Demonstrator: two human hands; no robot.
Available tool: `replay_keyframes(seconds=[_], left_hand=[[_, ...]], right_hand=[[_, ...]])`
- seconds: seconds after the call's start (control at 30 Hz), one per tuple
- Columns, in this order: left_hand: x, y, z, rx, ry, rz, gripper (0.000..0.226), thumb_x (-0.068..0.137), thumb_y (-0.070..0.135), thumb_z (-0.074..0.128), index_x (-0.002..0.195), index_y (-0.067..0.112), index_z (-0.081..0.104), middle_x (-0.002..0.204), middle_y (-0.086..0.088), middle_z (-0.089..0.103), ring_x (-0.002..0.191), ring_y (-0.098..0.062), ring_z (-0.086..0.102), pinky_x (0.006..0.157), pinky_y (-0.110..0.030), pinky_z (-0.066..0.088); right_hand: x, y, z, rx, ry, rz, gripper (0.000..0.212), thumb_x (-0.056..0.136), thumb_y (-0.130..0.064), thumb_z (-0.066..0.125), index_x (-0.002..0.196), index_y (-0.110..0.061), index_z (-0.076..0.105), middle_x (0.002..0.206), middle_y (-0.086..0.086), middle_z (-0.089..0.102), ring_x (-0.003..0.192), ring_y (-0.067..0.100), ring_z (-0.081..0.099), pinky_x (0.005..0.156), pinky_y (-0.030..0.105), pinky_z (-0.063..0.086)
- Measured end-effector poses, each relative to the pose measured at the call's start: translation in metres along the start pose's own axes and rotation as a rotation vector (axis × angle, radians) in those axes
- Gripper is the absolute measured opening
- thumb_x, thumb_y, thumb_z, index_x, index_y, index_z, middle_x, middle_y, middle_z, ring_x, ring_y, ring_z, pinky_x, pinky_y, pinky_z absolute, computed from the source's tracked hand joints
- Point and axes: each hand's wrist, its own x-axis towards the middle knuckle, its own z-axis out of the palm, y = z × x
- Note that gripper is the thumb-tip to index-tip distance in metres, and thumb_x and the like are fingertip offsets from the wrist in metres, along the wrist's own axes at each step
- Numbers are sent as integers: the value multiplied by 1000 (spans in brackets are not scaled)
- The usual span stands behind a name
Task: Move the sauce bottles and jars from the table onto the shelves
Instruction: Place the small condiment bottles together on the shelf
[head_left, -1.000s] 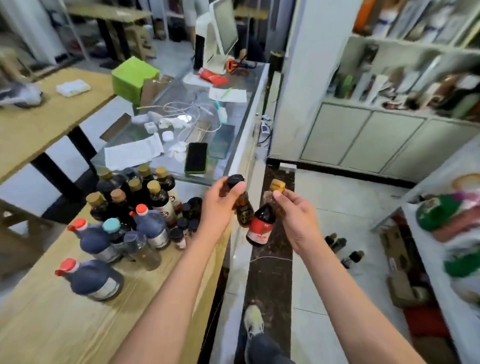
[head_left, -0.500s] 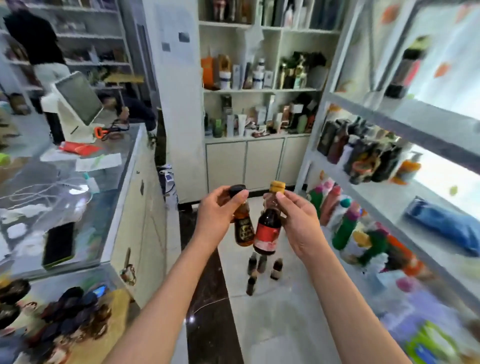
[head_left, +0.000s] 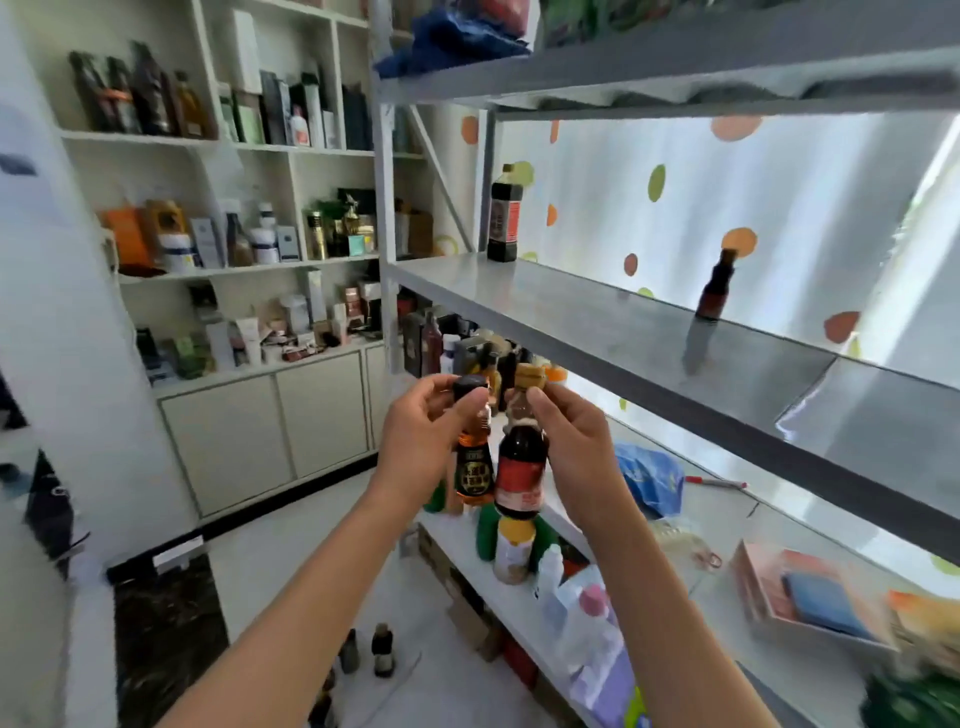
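My left hand (head_left: 423, 441) pinches the black cap of a small amber sauce bottle with a dark label (head_left: 472, 467), which hangs upright below my fingers. My right hand (head_left: 576, 447) grips the neck of a dark sauce bottle with a tan cap and red label (head_left: 521, 473). Both bottles hang side by side in mid-air, in front of the grey metal shelf (head_left: 613, 332) at chest height. On that shelf stand a tall dark bottle (head_left: 504, 215) at its far end and a small dark bottle (head_left: 714, 288) further right.
The lower shelf (head_left: 498, 587) holds bottles, a blue bag (head_left: 649, 478) and a pink box (head_left: 800, 597). Small bottles (head_left: 382, 649) stand on the floor. White wall shelving (head_left: 244, 260) with cabinets fills the back left. An upper shelf (head_left: 675, 73) hangs overhead.
My view has swung right and upward from the table and counter to the metal shelves. Both hands keep the same bottles, now raised near the middle shelf.
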Motion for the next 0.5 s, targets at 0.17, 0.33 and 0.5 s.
replay_keyframes(seconds=[0.17,0.33,0.5], left_hand=[[38,0,74,1,-132,63,24,83,32,73,104,22,67,97,3,75,91,-13,71,84,-43,58],[91,2,136,-7,-234,122,11,86,32,70,97,31,67,93,10,74,85,-3,70,76,-31,58],[156,0,187,-34,-319,213,10,87,36,69,96,32,68,95,11,73,89,-7,69,74,-33,58]], right_hand=[[41,-2,-63,-75,121,-48,19,99,-15,55,102,-14,74,94,7,75,83,11,67,78,25,53],[84,-7,-110,-79,213,-67,20,99,-13,57,110,-6,72,94,7,75,83,13,68,77,26,53],[138,-15,-146,-217,295,-136,19,97,-12,58,108,-10,74,93,6,75,83,10,67,77,23,53]])
